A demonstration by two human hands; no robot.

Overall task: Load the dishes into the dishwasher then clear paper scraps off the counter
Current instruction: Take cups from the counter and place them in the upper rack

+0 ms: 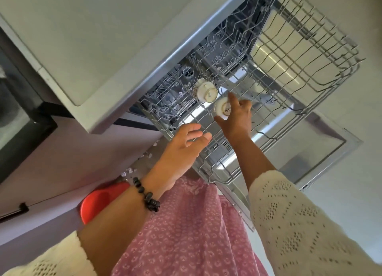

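Loading is under way: the right hand (235,118), fingers curled around a white cup (222,110), sets it upside down in the dishwasher rack (268,114) beside another cup (205,91). The left hand (184,149) hovers empty, fingers apart, at the rack's near edge. Next, I judge, comes letting go and fetching more dishes.

Cups (206,91): two, white, upside down in the rack (233,168); racks: two, wire, both pulled out of one dishwasher (322,149). Hands: two, left hand (182,149) and right hand (237,118); sleeves (299,220): two, cream knit; bracelet (146,195): one, dark beads. Red bowl (97,201): one; paper scraps (129,170): several small bits, too blurred to count
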